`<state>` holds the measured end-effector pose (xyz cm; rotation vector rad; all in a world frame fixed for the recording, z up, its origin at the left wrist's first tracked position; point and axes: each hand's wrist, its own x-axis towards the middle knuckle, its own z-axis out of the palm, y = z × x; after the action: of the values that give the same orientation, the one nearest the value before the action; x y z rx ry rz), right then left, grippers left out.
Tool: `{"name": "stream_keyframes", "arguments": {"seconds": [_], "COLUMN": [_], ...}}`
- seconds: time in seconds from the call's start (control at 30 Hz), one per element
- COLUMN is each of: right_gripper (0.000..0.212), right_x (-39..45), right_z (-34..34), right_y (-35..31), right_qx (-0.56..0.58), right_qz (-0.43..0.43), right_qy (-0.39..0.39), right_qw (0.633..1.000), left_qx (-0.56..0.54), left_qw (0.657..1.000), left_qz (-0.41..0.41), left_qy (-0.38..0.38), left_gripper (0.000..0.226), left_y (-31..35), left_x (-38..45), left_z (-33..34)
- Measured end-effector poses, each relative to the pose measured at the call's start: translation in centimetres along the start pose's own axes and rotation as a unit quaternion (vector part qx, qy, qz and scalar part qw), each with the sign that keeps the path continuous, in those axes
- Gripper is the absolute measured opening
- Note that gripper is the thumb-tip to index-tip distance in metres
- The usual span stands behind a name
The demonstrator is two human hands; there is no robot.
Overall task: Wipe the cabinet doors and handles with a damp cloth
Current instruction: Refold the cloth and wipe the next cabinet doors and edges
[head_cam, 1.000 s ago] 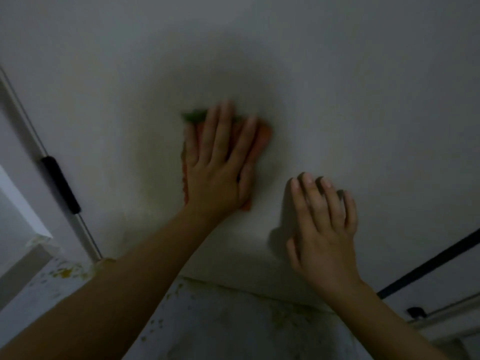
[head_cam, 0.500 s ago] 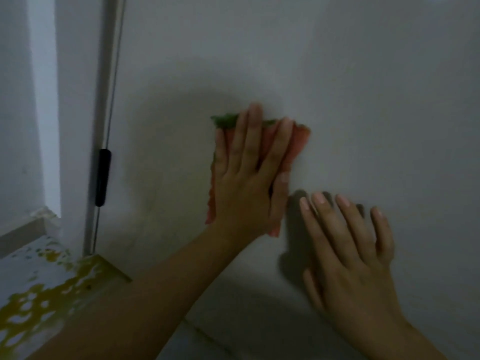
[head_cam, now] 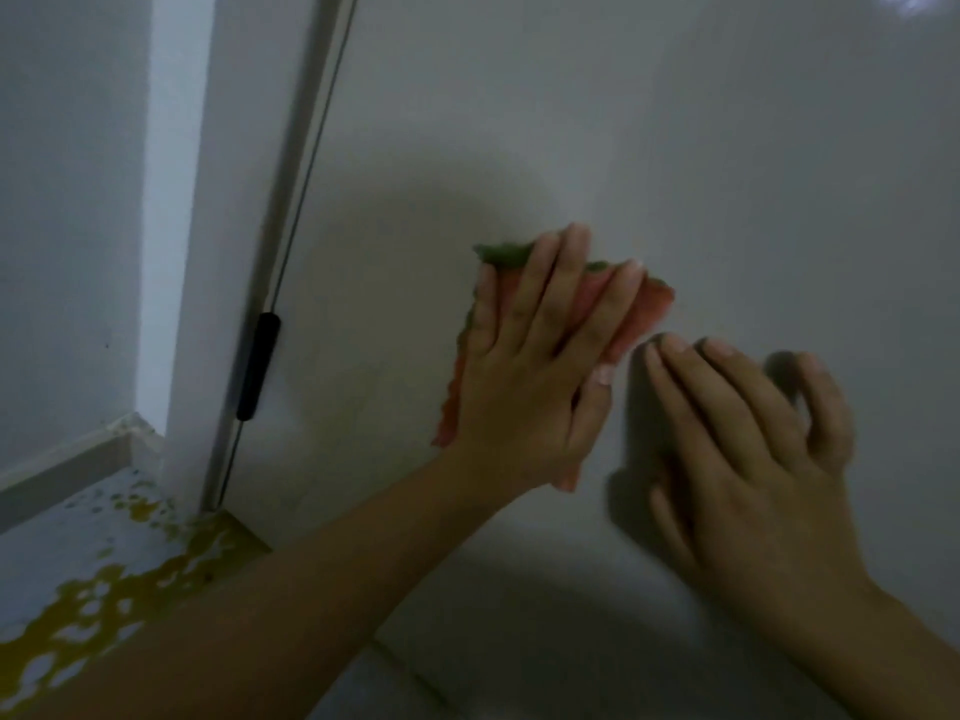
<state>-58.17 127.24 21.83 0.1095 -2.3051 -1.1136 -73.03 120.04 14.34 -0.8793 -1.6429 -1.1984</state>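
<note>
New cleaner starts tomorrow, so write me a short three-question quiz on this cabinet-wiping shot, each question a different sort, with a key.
1. True or false: the left hand presses the cloth flat against the cabinet door with straight fingers.
2. Multiple choice: where is the black handle? A) at the door's left edge, left of the cloth; B) under the right hand; C) above the cloth.
3. Fill in: the right hand rests on the bare door and holds ____.

Key: 1 true; 2 A; 3 nothing.
</note>
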Motion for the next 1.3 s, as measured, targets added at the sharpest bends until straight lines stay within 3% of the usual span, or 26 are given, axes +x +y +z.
{"name": "stream_keyframes", "arguments": {"seconds": [0.07,0.17,0.27,0.57,0.83,1.1,1.3], "right_gripper": [0.068,0.067,0.067,0.061,0.054,0.054,0.054], "right_x": [0.1,0.1,0.1,3.2,3.6,3.4,3.2], "right_z": [0.1,0.4,0.6,0.5,0.6,1.2,1.6], "right_y": [0.0,-0.2,-0.3,-0.1,0.8,1.3,1.4], "right_qx": [-0.004,-0.013,-0.014,-0.014,0.001,-0.009,0.008], "right_qz": [-0.002,-0.001,0.001,-0.015,-0.035,-0.057,-0.053], "right_qy": [0.008,0.011,0.008,0.041,0.061,0.084,0.084], "right_qw": [1.000,1.000,1.000,0.999,0.997,0.995,0.995], "left_qx": [0.021,0.021,0.016,0.008,0.022,0.009,0.020], "left_qw": [1.000,0.991,0.985,0.999,0.987,0.998,0.994], "left_qz": [-0.019,-0.124,-0.164,-0.038,-0.157,-0.051,-0.104], "left_qy": [0.008,0.043,0.043,0.033,0.029,0.043,0.038], "left_gripper": [0.051,0.054,0.055,0.054,0.057,0.057,0.055], "left_y": [-2.8,-6.9,-7.1,-2.0,-6.2,-3.8,-8.1], "left_x": [-1.3,-4.1,-4.9,4.5,-1.3,7.4,0.0], "left_z": [-0.1,0.1,0.3,-1.0,-0.4,-1.8,-1.3]}}
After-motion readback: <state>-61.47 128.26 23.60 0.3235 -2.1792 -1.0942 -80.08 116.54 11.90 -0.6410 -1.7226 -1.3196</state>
